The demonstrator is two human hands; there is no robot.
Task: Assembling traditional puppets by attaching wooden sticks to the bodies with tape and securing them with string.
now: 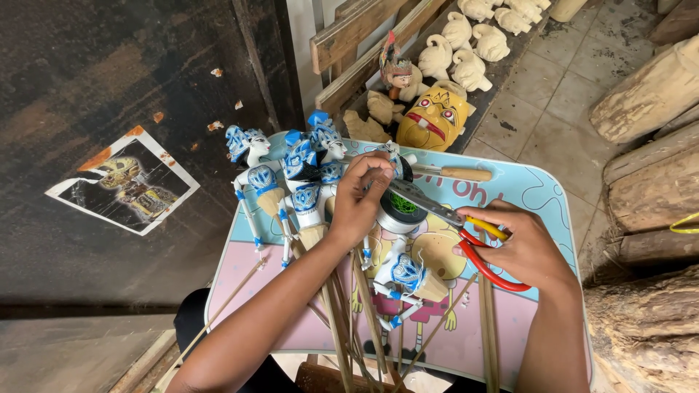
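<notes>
The puppet (399, 271) lies mid-counter (539, 191); left hand (358, 200) pinches its thread at twelve o'clock, so the right hand (526, 251), gripping the scissors (466, 229), should cut close and taut.

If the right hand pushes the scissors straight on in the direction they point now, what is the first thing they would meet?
The right hand points the scissors up-left. Their blade tips already reach the spool of thread, under the left hand, so they would probably meet the spool first, then those fingers; depth is unclear.
</notes>
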